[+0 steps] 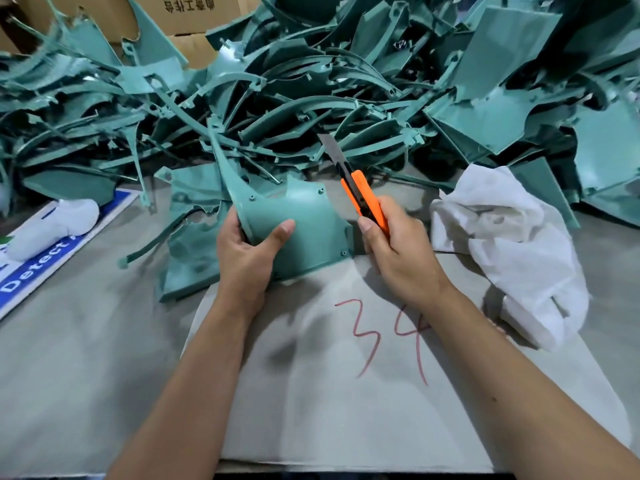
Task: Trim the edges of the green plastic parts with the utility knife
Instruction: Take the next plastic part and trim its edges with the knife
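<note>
Left hand (247,252) grips curved green plastic part (301,230) by its lower left edge, tilted to expose rim. Right hand (394,251) wrapped round orange utility knife (360,192), blade extended, raised just right of part, not touching.

Bright, even overhead light; soft shadows under both forearms on the counter (86,375); slight motion blur; wide-angle bending toward frame edges.

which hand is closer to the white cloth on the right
Right. The right hand, gripping the knife, sits just left of the white cloth; the left hand is farther left, holding the green part.
</note>
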A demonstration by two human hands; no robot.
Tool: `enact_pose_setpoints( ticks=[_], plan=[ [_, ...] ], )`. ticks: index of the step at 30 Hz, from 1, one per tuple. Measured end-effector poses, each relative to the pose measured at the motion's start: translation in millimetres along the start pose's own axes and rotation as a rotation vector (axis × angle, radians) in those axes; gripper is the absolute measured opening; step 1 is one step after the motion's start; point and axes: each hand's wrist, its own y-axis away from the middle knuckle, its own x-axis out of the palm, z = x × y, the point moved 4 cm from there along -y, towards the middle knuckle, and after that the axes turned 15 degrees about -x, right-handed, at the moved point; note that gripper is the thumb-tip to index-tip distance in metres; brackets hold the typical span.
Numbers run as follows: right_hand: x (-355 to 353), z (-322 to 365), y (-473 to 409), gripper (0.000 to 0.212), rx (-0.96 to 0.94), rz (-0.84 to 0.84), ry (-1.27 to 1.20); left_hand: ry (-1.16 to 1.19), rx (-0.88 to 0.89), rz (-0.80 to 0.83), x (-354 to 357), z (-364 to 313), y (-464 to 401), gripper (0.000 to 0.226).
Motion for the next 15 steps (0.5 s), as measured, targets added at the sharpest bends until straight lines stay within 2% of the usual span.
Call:
enact_pose_setpoints(
  ticks=[3,6,11,15],
  plan=[
    [-3.2,-0.8,-0.5,0.011,0.032,0.025,-0.036,0.054,0.03,-0.048,-0.5,0.1,-1.7,0.031],
    [-4.8,0.1,1.1,0.014,0.06,0.03,-0.085,0.025,0.019,-0.026,4.6,5.2,-1.5,0.032],
    [-9.1,4.4,6.2,0.012,0.042,0.027,-0.063,-0.182,0.003,0.028,16.8,13.5,-0.3,0.032],
    [-12.5,2.8,7.4,0.036,0.085,0.0,-0.151,0.005,-0.09,-0.077,10.3,17.7,-5.7,0.029]
  ],
)
